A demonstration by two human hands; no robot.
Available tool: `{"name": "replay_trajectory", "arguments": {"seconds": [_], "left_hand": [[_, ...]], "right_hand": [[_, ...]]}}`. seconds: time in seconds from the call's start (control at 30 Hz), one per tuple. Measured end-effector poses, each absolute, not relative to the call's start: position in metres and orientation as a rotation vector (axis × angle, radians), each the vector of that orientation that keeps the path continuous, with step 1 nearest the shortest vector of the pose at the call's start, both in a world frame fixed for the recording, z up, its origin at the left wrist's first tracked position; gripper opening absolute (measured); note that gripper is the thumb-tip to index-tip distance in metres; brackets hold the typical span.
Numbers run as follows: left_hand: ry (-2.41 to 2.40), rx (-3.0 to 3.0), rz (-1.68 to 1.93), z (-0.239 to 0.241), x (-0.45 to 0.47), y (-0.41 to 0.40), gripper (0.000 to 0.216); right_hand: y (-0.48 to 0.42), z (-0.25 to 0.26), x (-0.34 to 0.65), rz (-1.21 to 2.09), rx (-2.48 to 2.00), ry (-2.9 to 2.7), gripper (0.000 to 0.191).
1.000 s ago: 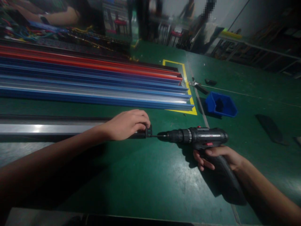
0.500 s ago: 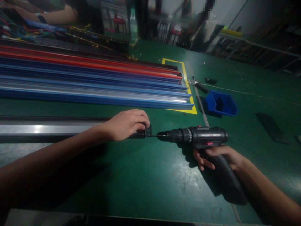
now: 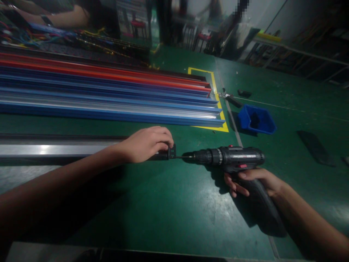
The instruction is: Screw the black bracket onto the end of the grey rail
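Observation:
My left hand [image 3: 147,143] is closed over the right end of a long metal rail [image 3: 54,150] that lies across the green table [image 3: 163,211]. A small black end piece [image 3: 171,151] sticks out past my fingers. My right hand [image 3: 255,181] grips the handle of a black cordless drill [image 3: 234,158]. The drill lies level, and its bit points left into the end piece.
A stack of long red, blue and silver rails [image 3: 109,94] lies behind, ending at a yellow taped outline [image 3: 218,105]. A blue bin [image 3: 257,120], pliers [image 3: 229,98] and a dark flat piece [image 3: 315,147] sit to the right. Another person's arm [image 3: 54,18] rests at the far left.

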State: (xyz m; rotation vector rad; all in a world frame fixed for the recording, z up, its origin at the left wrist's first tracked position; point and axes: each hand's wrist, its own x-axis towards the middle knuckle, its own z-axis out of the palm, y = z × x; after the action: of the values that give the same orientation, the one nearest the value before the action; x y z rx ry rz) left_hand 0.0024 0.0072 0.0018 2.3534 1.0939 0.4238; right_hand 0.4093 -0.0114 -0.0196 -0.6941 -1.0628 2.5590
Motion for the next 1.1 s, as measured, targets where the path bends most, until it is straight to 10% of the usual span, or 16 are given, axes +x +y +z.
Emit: {"name": "replay_trajectory", "arguments": {"seconds": [1.1], "left_hand": [[1.093, 2.368, 0.405, 0.0013, 0.0017, 0.0073, 0.022]], "right_hand": [[-0.0127, -0.0196, 0.4107, 2.537, -0.716, -1.062, 0.029]]}}
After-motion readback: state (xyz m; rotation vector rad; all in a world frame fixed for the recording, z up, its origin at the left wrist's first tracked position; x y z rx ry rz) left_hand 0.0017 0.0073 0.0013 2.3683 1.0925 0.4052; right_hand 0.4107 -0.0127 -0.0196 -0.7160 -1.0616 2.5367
